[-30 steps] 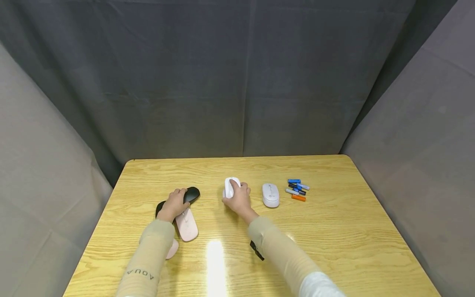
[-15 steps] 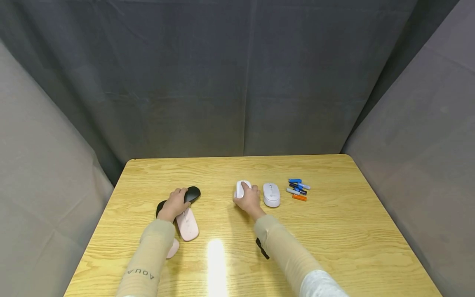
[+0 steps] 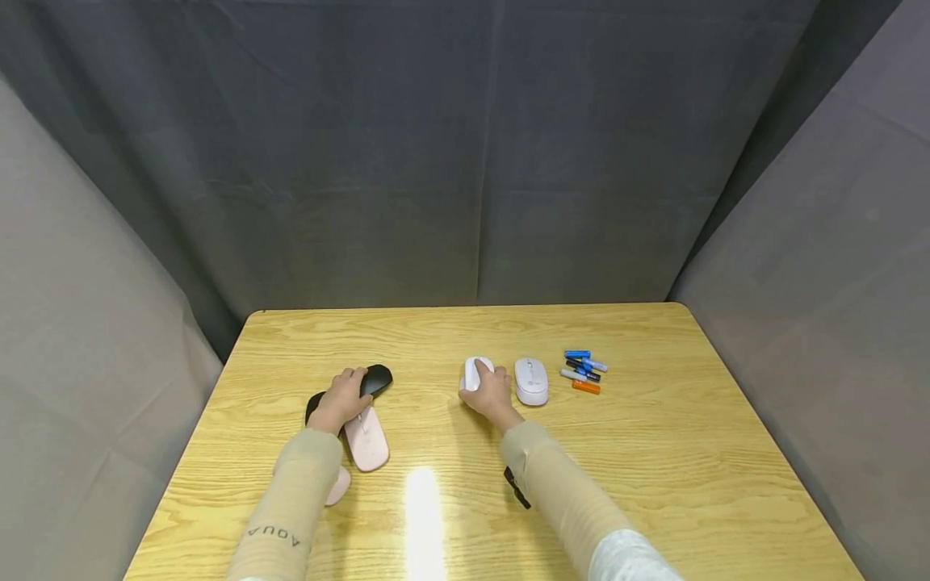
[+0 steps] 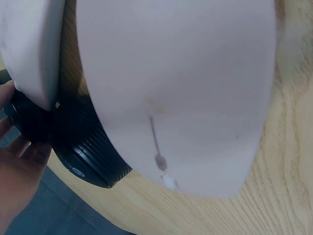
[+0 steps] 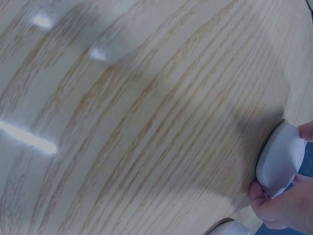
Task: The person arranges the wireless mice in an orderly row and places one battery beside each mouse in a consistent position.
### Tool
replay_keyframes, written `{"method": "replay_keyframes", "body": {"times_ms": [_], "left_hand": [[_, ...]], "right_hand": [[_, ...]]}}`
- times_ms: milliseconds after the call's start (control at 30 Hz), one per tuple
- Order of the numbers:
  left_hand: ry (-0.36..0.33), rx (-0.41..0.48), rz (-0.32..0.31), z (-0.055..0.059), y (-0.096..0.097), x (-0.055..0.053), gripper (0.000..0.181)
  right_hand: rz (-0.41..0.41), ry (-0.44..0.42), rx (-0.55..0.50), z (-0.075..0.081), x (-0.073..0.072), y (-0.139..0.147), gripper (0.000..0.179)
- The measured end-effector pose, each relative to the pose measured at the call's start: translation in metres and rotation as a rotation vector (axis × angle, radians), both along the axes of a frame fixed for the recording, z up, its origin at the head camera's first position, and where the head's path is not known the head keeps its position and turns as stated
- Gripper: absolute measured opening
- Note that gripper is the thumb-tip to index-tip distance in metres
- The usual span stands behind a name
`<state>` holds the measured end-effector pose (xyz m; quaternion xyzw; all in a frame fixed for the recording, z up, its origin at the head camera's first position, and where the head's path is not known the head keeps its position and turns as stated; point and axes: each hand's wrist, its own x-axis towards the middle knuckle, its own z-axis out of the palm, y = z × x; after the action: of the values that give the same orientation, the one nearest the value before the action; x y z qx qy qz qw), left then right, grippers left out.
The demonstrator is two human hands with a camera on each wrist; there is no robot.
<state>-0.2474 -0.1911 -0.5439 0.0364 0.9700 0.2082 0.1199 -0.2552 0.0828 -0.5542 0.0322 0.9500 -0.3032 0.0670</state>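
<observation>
My left hand lies over black mouse shapes, its fingers gripping a black mouse. One black end shows beyond the fingers and another near the wrist; the hand covers what lies between. A pink mouse sits beside the hand, and a second pink mouse is partly hidden by the left sleeve. My right hand holds a white mouse by its sides, low over or on the table; I cannot tell which. Right of it stands another white mouse, apart from the hand.
Several short pens or caps in blue, grey, black and orange lie in a small pile at the right. The wooden table has a grey curtain behind it and pale cloth on both sides.
My right hand has carried the white mouse rightward and slightly nearer, closer to the other white mouse, then almost stopped. The left hand has stayed in place.
</observation>
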Motion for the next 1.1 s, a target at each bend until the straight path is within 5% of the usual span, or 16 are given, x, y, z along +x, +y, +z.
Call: {"method": "replay_keyframes", "body": {"times_ms": [400, 600, 833, 1100], "left_hand": [[-0.007, 0.002, 0.005, 0.003, 0.0, 0.001, 0.058], [0.046, -0.004, 0.012, 0.005, 0.006, -0.004, 0.057], [0.155, -0.024, 0.062, 0.015, 0.036, -0.009, 0.057], [0.264, 0.023, 0.128, 0.014, 0.077, -0.008, 0.051]], "right_hand": [[0.023, -0.024, 0.004, 0.002, 0.0, 0.003, 0.073], [0.046, -0.041, 0.009, 0.001, -0.001, 0.005, 0.074], [0.058, -0.032, 0.0, 0.001, -0.001, 0.006, 0.074], [0.065, -0.03, -0.004, 0.0, -0.001, 0.008, 0.074]]}}
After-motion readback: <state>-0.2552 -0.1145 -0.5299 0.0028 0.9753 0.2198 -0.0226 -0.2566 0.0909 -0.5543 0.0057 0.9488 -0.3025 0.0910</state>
